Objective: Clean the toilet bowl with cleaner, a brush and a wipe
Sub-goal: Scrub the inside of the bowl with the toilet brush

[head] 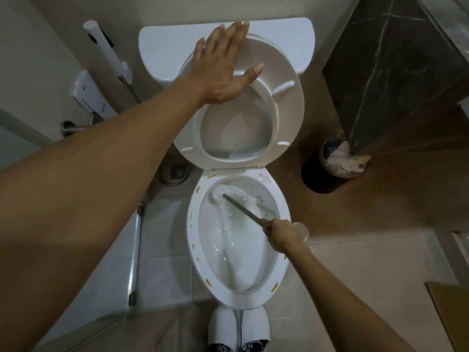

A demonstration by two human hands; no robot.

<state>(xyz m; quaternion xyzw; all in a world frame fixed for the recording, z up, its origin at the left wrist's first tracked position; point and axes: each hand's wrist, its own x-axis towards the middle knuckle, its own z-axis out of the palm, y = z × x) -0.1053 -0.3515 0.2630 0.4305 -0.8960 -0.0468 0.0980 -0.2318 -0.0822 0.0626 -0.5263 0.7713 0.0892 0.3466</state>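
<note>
Head view: left hand (pixel 223 64) flat, fingers straight and spread, pressing on the raised seat (pixel 286 118) that leans back against the cistern (pixel 165 49); right hand (pixel 283 233) curled round the handle of the toilet brush (pixel 219 194), its white head against the upper-left inner wall of the toilet bowl (pixel 195 250), handle slanting across the water. Yellow-brown dashes ring the bowl rim; a bin (pixel 327 171) with crumpled tissue stands on the floor to the right, a bidet sprayer (pixel 104 47) hangs on the left wall, white slippers (pixel 238 326) just below the bowl.
</note>
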